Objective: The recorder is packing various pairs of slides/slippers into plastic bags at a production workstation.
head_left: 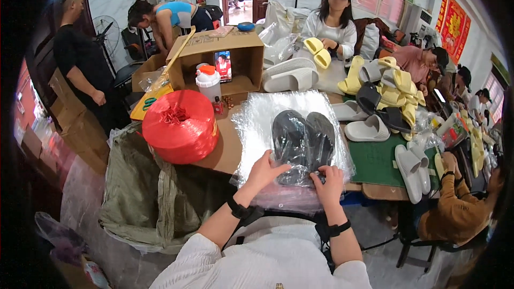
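Observation:
A pair of dark grey slippers (303, 142) lies inside a clear plastic bag on top of a stack of clear plastic bags (257, 112) at the table's near edge. My left hand (263, 170) grips the near left edge of that bag beside the slippers' heels. My right hand (327, 182) pinches the bag's near right edge, fingers closed on the plastic. Both wrists wear black bands.
A big red spool of twine (181, 126) sits to the left on the table, above a green sack (144, 192). An open cardboard box (219, 56) stands behind. White (289, 77), grey and yellow slippers (393, 93) cover the right side, where several people sit.

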A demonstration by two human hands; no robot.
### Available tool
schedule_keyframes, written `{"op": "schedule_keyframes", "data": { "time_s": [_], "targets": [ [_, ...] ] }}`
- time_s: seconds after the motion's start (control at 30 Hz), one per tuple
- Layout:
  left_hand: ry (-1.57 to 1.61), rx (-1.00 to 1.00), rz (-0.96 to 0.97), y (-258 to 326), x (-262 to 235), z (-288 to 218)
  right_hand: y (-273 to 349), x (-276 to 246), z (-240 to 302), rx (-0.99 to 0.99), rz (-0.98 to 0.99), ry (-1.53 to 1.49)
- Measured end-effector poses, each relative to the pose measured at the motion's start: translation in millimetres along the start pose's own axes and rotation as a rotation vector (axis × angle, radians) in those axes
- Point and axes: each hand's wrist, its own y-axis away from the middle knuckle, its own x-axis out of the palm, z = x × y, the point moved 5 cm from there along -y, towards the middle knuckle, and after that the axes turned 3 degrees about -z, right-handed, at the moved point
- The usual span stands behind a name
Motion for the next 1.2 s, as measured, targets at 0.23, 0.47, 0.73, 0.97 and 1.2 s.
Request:
{"op": "schedule_keyframes", "data": {
  "time_s": [0.23,0.47,0.73,0.97,1.2],
  "targets": [
    [0.067,-0.027,-0.084,-8,-1,-2,2,0,-3,0.011,-0.022,-0.019],
    [0.316,-0.034,0.047,-7,25,11,3,0,-2,0.006,-0.005,-0.044],
    [0.905,-0.073,0.149,22,22,-11,9,-12,-17,0.148,-0.068,-0.157],
    [1.102,0.089,0.306,45,-2,-37,11,-17,-8,0.493,0.161,-0.971],
    [1.073,0.02,0.343,72,20,-46,30,-15,7,0.451,-0.125,-0.859]
  ]
}}
